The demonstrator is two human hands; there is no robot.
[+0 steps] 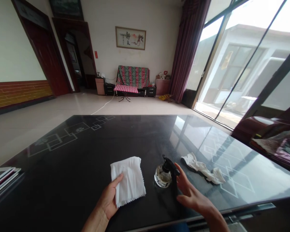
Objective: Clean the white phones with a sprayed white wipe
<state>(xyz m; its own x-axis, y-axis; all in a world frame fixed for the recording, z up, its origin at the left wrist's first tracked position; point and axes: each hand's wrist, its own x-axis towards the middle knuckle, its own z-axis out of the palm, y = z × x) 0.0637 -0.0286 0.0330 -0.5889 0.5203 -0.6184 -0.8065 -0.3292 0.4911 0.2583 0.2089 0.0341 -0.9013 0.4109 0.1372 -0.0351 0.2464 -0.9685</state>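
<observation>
A folded white cloth (129, 182) with zigzag-cut edges is held in my left hand (111, 196), the thumb lying over its near face. Just right of it a clear glass spray bottle (162, 178) with a black trigger head stands on the glossy black table (82, 180). My right hand (189, 190) is beside the bottle, thumb and fingers apart, the fingertips close to the trigger; whether they touch it I cannot tell. Beyond that hand a crumpled white cloth (203, 167) lies stretched out on the table.
A stack of books or magazines (6, 182) sits at the table's left edge. Under the far wall is a stool with a checked cover (125, 88). Tall glass doors (232, 64) and a dark wooden chair (261, 124) are on the right.
</observation>
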